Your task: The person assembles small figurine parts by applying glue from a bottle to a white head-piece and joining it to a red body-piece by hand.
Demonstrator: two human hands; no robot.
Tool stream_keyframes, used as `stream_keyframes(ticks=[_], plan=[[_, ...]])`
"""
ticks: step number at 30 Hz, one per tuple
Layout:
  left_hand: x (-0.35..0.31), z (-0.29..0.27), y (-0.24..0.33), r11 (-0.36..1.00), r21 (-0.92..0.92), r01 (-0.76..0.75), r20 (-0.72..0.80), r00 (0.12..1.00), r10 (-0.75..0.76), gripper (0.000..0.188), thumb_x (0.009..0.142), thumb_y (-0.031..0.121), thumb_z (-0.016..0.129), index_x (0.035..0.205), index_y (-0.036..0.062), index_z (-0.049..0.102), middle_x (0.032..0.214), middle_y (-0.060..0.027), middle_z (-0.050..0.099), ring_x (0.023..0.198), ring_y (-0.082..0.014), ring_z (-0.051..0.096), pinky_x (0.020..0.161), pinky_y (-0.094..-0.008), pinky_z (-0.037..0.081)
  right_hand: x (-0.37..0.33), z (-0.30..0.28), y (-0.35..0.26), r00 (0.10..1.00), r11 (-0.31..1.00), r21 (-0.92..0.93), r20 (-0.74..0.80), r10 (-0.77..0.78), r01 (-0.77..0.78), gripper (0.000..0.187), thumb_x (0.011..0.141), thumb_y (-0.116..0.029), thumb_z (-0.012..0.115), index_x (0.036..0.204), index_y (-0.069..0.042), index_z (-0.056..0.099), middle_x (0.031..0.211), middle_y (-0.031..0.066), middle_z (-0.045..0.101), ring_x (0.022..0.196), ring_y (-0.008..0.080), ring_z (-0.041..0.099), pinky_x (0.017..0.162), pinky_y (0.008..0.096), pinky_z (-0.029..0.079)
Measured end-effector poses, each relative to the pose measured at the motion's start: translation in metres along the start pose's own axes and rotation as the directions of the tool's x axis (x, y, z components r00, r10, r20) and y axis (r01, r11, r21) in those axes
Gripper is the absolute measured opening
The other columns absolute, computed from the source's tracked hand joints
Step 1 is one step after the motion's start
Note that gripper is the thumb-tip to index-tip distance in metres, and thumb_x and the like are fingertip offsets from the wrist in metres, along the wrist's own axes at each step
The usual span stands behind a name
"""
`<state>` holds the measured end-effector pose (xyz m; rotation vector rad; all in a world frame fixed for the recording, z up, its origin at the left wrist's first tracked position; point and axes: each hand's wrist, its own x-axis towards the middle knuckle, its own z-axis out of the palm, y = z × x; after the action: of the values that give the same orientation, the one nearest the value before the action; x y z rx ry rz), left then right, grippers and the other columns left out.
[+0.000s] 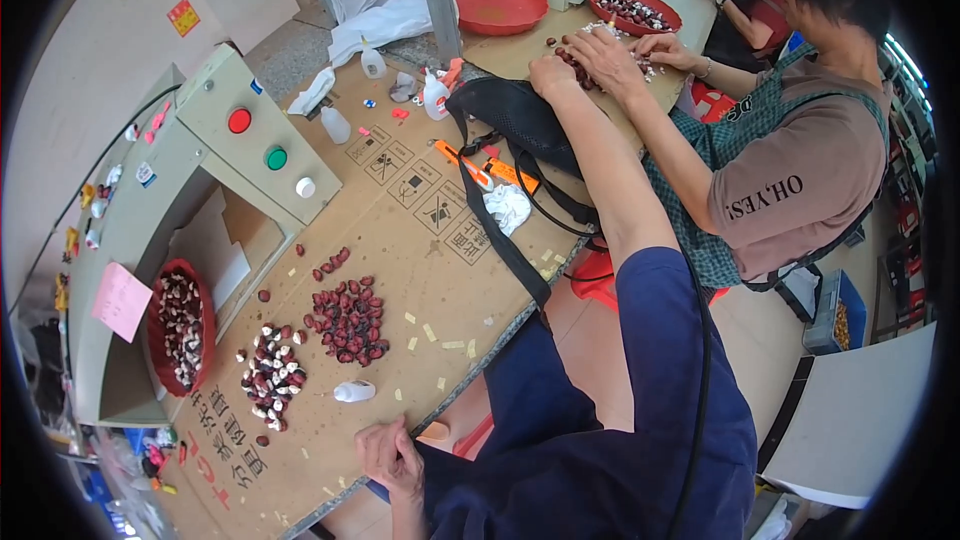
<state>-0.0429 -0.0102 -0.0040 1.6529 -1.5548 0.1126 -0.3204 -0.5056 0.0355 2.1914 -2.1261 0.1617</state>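
Observation:
My left hand [392, 460] rests at the near edge of the cardboard-covered table, fingers loosely bent and holding nothing. Close by lies a small white squeeze bottle [354, 392]. Beyond it are a pile of small dark-red pieces [347, 321] and a pile of dark-red and white pieces [272, 373]. My right arm reaches far across to the neighbouring table. There my right hand [553, 73] is curled beside a heap of small dark-red and white pieces [640, 64], right next to a co-worker's hand [605, 58]; its fingertips and anything in them are hidden.
A beige machine [235, 130] with coloured buttons stands left, with a red basket [208, 325] of pieces in its opening. A black bag [520, 120], an orange cutter [463, 164] and several bottles lie farther back. A red tray [498, 5] and a filled red basket [672, 16] sit beyond.

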Motion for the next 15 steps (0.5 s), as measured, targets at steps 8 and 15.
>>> stream_keyframes(ticks=[8, 15], plan=[[-0.005, -0.001, -0.008, 1.000, -0.008, -0.023, -0.020, 1.000, 0.023, 0.009, 0.070, 0.003, 0.060, 0.078, 0.0002, 0.064, 0.067, -0.0084, 0.057, 0.064, -0.0241, 0.053, 0.059, -0.0325, 0.043, -0.034, -0.049, -0.013, 0.963, 0.966, 0.220, -0.259, -0.079, 0.138, 0.031, 0.079, -0.024, 0.054, 0.105, -0.008, 0.059, 0.088, 0.0198, 0.061, 0.088, 0.0305, 0.059, 0.081, 0.0388, 0.044], [-0.005, -0.011, -0.019, 0.999, -0.050, 0.012, -0.011, 1.000, -0.013, 0.011, 0.070, 0.006, 0.061, 0.079, 0.0005, 0.065, 0.067, -0.0079, 0.058, 0.067, -0.0229, 0.055, 0.059, -0.0309, 0.043, -0.208, -0.074, -0.097, 0.920, 0.506, 0.769, -0.344, -0.187, 0.390, 0.022, 0.078, -0.015, 0.060, 0.094, 0.000, 0.063, 0.080, 0.0101, 0.064, 0.069, 0.0136, 0.059, 0.063, 0.0236, 0.044]])
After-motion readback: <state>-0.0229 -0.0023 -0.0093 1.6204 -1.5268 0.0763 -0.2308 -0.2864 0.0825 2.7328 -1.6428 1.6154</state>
